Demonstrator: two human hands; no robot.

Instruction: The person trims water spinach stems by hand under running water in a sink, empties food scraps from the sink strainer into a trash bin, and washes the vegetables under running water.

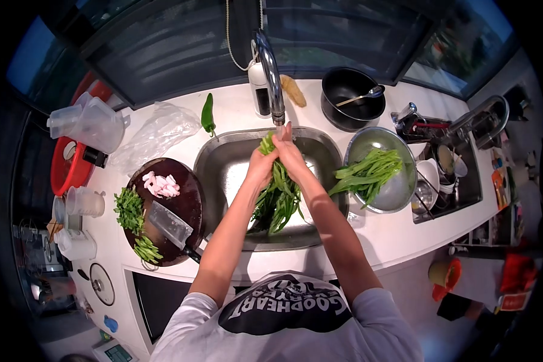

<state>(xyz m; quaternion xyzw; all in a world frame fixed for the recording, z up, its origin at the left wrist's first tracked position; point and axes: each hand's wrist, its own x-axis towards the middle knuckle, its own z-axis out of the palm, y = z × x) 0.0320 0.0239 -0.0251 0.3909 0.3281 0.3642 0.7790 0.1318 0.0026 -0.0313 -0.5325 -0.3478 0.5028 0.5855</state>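
My left hand [262,167] is wrapped around the stalks of a bunch of leafy greens [282,202], over a steel sink [209,166]. Pressed against the same stalks from the other side is my right hand [290,158], its fingertips just under the spout of the faucet [273,84]. The leaves hang down into the basin. More long greens [377,172] lie in a metal bowl [406,192] right of the sink, some stalks sticking out over its rim.
Left of the sink, a round cutting board [190,181] carries a cleaver [170,224], pale sliced pieces [161,185] and chopped greens [128,210]. Behind stand a green pepper [208,114], a white bottle [259,87] and a black pot [338,111]. Dishes [443,169] fill a second basin at right.
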